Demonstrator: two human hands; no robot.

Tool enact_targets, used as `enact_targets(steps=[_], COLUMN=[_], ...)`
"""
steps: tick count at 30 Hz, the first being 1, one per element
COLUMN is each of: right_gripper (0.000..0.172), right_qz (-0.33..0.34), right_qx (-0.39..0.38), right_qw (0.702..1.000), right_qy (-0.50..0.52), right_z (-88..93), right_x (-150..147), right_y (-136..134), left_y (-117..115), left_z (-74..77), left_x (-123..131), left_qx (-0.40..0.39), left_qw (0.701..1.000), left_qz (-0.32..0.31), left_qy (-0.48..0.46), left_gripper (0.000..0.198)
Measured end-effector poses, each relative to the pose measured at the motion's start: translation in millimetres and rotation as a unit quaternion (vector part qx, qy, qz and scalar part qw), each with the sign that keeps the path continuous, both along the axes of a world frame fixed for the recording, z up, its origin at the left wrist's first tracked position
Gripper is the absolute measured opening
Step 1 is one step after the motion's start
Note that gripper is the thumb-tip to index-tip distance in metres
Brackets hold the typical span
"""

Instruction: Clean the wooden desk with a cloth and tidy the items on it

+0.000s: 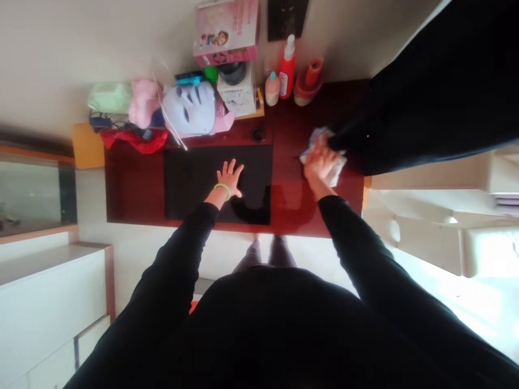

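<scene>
My left hand (230, 178) lies with fingers spread on a black desk mat (190, 189), a pale green bangle (222, 187) around its wrist. Over to the right, my right hand (320, 161) presses on a crumpled whitish-blue cloth (337, 172) against the dark red desk (292, 200). That hand is blurred by motion, and the cloth shows around its edges. Dark fabric hangs close beside it on the right.
Along the wall stand a red spray bottle (287, 70), a pink bottle (272, 91), a reddish pot (305, 91), a pink box (227, 32) and a white mask (188, 111). A pale green packet (109, 98) sits at the back left. Black fabric (438, 102) covers the upper right.
</scene>
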State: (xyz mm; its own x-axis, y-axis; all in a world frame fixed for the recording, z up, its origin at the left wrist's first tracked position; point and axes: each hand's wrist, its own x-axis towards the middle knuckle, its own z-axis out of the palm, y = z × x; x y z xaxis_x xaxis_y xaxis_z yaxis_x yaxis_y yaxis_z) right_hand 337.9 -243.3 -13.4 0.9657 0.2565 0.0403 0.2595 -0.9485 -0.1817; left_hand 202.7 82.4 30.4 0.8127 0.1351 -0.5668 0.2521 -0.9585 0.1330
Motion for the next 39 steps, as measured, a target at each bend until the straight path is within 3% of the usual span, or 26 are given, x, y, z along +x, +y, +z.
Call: enact_targets(steps=[2, 4, 7, 9, 11, 13, 16, 19, 21, 25, 29, 31, 33, 36, 39], right_gripper=[0.063, 0.062, 0.059, 0.059, 0.062, 0.064, 0.066, 0.069, 0.070, 0.069, 0.069, 0.070, 0.070, 0.068, 0.066], right_qz=[0.024, 0.120, 0.249, 0.296, 0.306, 0.270, 0.159, 0.042, -0.029, -0.153, -0.274, -0.322, -0.325, -0.207, -0.036], right_qx=[0.020, 0.067, 0.091, 0.088, 0.086, 0.087, 0.085, 0.074, 0.057, 0.026, 0.048, 0.066, 0.096, 0.134, 0.074], right_qw=[0.999, 0.988, 0.956, 0.942, 0.940, 0.953, 0.982, 0.996, 0.998, 0.988, 0.960, 0.944, 0.941, 0.968, 0.997], right_qy=[0.017, 0.071, 0.126, 0.133, 0.125, 0.104, 0.059, 0.023, 0.005, 0.006, 0.017, 0.011, -0.008, -0.044, -0.008], right_z=[-7.2, -9.9, -7.9, -3.6, 2.2, 8.0, 13.9, 17.4, 19.5, 20.7, 11.0, 3.9, -3.5, -14.8, -23.9], right_x=[-44, -102, -162, -158, -119, -60, 19, 46, 30, -52, -124, -139, -146, -163, -209], right_y=[39, 65, 76, 70, 62, 53, 32, -6, -41, -104, -125, -111, -79, 0, 90], left_y=[1, 1, 0, 0, -1, -1, 0, 0, 0, 2, 5, 5, 1, -11, -22], left_z=[0.0, 2.0, 6.7, 9.5, 11.4, 12.3, 12.9, 13.7, 14.3, 13.6, 8.7, 6.9, 6.1, 5.0, 2.9], left_x=[-1, -3, -3, -3, -2, -2, 0, 2, 2, 3, 7, 6, -1, -27, -64], left_qx=[-0.006, -0.009, -0.006, -0.001, 0.005, 0.013, 0.027, 0.034, 0.038, 0.049, 0.052, 0.048, 0.046, 0.038, 0.010], left_qw=[1.000, 1.000, 1.000, 1.000, 1.000, 1.000, 0.999, 0.999, 0.999, 0.998, 0.998, 0.998, 0.997, 0.993, 0.989], left_qz=[-0.002, -0.006, -0.004, -0.004, -0.007, -0.009, -0.014, -0.020, -0.024, -0.033, -0.036, -0.037, -0.021, 0.015, 0.018], left_qy=[-0.006, -0.011, -0.013, -0.013, -0.009, -0.001, 0.011, 0.018, 0.019, 0.002, -0.018, -0.028, -0.049, -0.108, -0.147], left_gripper=[0.151, 0.151, 0.152, 0.151, 0.148, 0.145, 0.144, 0.145, 0.147, 0.145, 0.138, 0.135, 0.134, 0.124, 0.101])
